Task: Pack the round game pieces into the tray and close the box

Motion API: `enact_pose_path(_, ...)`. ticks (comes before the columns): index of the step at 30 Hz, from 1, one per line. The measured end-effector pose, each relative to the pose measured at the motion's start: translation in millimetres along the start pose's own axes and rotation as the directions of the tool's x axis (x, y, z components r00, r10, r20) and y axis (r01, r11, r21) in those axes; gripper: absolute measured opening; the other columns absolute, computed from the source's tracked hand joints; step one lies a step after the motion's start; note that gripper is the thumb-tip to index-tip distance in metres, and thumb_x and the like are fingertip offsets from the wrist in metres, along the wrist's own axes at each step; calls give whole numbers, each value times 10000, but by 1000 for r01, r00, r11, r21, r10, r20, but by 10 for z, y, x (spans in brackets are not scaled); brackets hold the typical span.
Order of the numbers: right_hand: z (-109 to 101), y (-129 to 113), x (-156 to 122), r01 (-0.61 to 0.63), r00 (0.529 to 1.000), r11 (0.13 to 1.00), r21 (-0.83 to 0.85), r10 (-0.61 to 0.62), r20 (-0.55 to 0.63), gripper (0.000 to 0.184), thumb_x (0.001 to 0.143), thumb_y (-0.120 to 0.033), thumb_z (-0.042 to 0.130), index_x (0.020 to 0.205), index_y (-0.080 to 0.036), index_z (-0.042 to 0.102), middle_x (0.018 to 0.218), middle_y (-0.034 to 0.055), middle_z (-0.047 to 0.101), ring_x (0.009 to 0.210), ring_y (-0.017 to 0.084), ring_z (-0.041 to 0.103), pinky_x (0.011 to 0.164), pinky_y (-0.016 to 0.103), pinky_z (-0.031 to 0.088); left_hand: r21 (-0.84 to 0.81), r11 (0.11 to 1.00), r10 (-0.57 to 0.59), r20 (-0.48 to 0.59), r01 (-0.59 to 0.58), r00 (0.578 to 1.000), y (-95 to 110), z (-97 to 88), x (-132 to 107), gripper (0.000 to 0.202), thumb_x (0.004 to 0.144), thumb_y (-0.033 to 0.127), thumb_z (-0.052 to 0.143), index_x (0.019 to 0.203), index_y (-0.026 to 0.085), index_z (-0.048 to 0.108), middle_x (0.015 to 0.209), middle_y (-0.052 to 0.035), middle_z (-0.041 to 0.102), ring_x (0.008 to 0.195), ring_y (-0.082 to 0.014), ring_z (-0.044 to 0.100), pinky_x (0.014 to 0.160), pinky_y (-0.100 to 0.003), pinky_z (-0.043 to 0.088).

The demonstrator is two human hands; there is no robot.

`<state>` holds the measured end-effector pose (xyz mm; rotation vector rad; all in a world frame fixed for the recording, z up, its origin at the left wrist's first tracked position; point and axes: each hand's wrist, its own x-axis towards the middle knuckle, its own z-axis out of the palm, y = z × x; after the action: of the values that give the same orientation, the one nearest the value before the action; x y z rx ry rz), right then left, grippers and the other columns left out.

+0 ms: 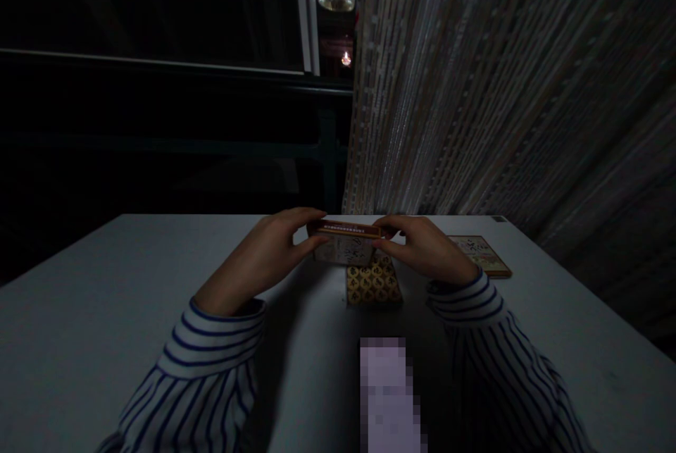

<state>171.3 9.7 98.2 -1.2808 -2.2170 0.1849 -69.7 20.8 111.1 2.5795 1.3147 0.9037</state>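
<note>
Both my hands hold a flat brown box (344, 230) by its two ends, tilted up a little above the white table (105, 312). My left hand (269, 252) pinches the left end between fingers and thumb. On the right end my right hand (422, 247) does the same. Directly below the box lies a tray of round yellow pieces with dark marks (372, 280), packed in rows. Striped shirt sleeves cover both my forearms.
A flat brown lid or board with a pale printed face (482, 254) lies on the table to the right of my right hand. A striped curtain (501, 87) hangs behind the table's far right edge. A dark window fills the left background.
</note>
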Motion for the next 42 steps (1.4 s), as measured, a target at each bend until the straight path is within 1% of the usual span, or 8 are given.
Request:
enact_pose_path(6, -11, -18, 3, 5, 1000, 1000, 1, -5, 12, 250, 776, -320, 541, 989, -208, 609, 836, 20, 630, 760, 147, 561, 668, 254, 392, 95, 984, 147, 20, -149, 989, 46, 88, 13, 383, 778, 332, 517, 1134, 191, 522, 1134, -56, 572, 1052, -200, 506, 919, -361, 395)
enact_pose_path(10, -9, -57, 8, 31, 999, 999, 13, -31, 10, 245, 777, -286, 538, 995, -197, 607, 864, 27, 635, 789, 151, 561, 703, 265, 399, 118, 978, 171, 14, -172, 985, 53, 116, 17, 368, 785, 296, 510, 1133, 175, 521, 1125, -65, 578, 1033, -196, 519, 903, -360, 404)
enact_pose_path(15, -1, -102, 12, 48, 999, 999, 24, -48, 7, 239, 771, -264, 542, 993, -203, 607, 881, 22, 641, 807, 154, 565, 712, 265, 403, 105, 981, 158, 48, -162, 986, 73, 127, 15, 358, 802, 321, 480, 1129, 182, 524, 1095, -66, 598, 994, -201, 546, 865, -353, 422)
enact_pose_path(21, 3, -119, 5, 83, 996, 996, 41, -82, -29, 258, 772, -278, 547, 1011, -202, 603, 900, 24, 647, 812, 150, 571, 727, 271, 412, 91, 986, 132, 98, -141, 986, 108, 104, 16, 316, 829, 310, 434, 1107, 199, 534, 1045, -48, 623, 933, -187, 576, 798, -311, 440)
enact_pose_path(25, 23, -100, -1, 56, 994, 997, 60, -50, -97, 303, 764, -309, 557, 1044, -197, 591, 907, 32, 648, 821, 154, 579, 723, 275, 421, 81, 988, 120, 114, -129, 986, 124, 75, 11, 309, 846, 321, 393, 1088, 205, 544, 1002, -44, 634, 892, -185, 587, 764, -295, 443)
enact_pose_path(29, 21, -76, -6, 26, 993, 996, 79, -17, -117, 352, 763, -323, 554, 1090, -191, 567, 915, 35, 646, 833, 154, 583, 720, 277, 426, 79, 992, 93, 103, -101, 990, 107, 55, 6, 331, 844, 359, 381, 1086, 203, 543, 990, -48, 634, 871, -189, 592, 743, -289, 449)
enact_pose_path(34, 25, -38, -3, 8, 995, 998, 67, -2, -95, 351, 758, -325, 556, 1081, -189, 575, 926, 40, 645, 837, 155, 580, 719, 284, 427, 67, 996, 48, 100, -54, 994, 72, 23, 0, 369, 842, 403, 366, 1105, 203, 530, 1001, -48, 633, 876, -193, 593, 737, -289, 455)
enact_pose_path(42, 24, -14, 6, 5, 1000, 1000, 29, -4, -8, 389, 748, -343, 562, 1111, -201, 556, 1004, 45, 628, 875, 168, 560, 722, 290, 418, -23, 1000, 2, 57, -1, 998, 81, -36, -14, 357, 831, 413, 386, 1086, 206, 527, 979, -44, 637, 826, -177, 603, 675, -253, 460)
